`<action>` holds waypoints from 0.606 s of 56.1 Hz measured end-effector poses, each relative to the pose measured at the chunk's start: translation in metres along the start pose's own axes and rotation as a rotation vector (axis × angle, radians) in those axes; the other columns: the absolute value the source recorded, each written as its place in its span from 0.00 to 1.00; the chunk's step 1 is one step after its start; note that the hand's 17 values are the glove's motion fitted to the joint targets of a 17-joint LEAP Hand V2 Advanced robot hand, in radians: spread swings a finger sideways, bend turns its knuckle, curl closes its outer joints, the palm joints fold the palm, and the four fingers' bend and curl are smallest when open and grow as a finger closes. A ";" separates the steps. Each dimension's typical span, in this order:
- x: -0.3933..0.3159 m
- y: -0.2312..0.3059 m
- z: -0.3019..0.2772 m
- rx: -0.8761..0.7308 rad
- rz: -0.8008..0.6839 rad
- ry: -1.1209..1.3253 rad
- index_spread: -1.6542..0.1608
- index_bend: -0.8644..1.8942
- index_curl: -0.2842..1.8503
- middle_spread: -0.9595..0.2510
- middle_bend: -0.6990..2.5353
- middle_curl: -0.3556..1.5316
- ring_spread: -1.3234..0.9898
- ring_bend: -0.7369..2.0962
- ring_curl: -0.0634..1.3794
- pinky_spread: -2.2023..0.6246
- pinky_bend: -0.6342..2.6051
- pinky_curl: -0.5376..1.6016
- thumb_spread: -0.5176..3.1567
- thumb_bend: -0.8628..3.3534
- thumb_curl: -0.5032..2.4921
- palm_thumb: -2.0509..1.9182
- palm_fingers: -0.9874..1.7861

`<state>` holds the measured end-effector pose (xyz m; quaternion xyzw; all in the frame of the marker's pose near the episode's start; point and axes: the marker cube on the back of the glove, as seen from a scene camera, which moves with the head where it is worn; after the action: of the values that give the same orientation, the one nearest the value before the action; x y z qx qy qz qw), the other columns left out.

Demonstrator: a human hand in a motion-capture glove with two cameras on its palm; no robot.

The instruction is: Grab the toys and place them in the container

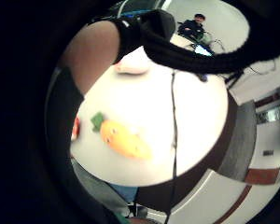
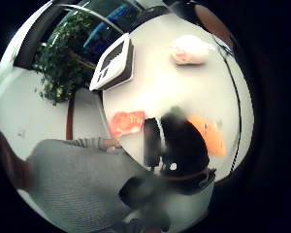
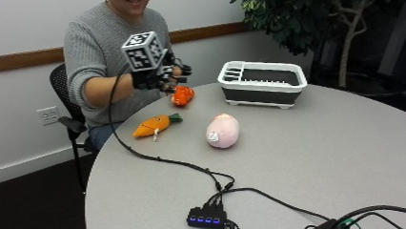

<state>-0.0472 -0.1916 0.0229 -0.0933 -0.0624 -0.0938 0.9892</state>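
A person in a grey sweater sits at a round grey table (image 3: 329, 143) with the gloved right hand (image 3: 154, 76) raised above the table's near edge, in front of the chest, clear of every toy. Its fingers curl loosely downward and hold nothing, so the hand is slack rather than clenched. Three toys lie on the tabletop. An orange plush carrot (image 3: 152, 125) with a green top lies on its side below and just in front of the hand; the little-finger palm view shows it flat on the table (image 1: 125, 140). A red-orange plush toy (image 3: 183, 95) sits a little farther in, just beside the hand and between it and the container. A pale pink rounded plush (image 3: 222, 130) rests near the middle of the table, to the side of the carrot and apart from it. The container (image 3: 262, 82), a white rack-like bin with a dark base, stands toward the far edge of the table, well apart from the carrot and the pink plush, with no toy visible in it
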 end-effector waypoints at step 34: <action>0.072 -0.169 0.161 -0.419 0.303 0.163 0.71 0.37 0.30 0.65 0.26 0.30 0.52 0.32 0.21 0.80 0.47 0.41 0.53 0.20 0.26 0.52 0.31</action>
<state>-0.0278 -0.3356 0.2192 -0.2967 0.0528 0.0374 0.9528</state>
